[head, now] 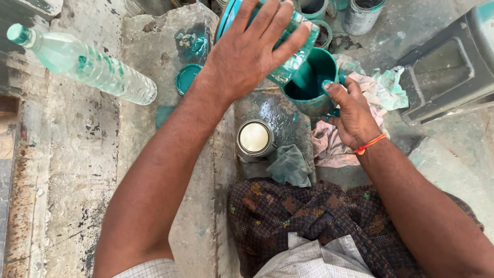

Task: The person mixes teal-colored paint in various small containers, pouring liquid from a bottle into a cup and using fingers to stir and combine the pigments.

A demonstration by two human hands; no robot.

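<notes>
Rough, paint-stained concrete floor carries a shut round tin (254, 138) at 6 o'clock of the teal mug (310, 82), whose rim the right hand (352, 114) grips while the left hand (247, 51) clasps a tilted paint-smeared can (290, 56) pouring teal paint, rags (378, 92) at 3 o'clock.

The left hand (247, 51) hides most of the tilted can (293, 56), whose top the frame edge crops.
</notes>
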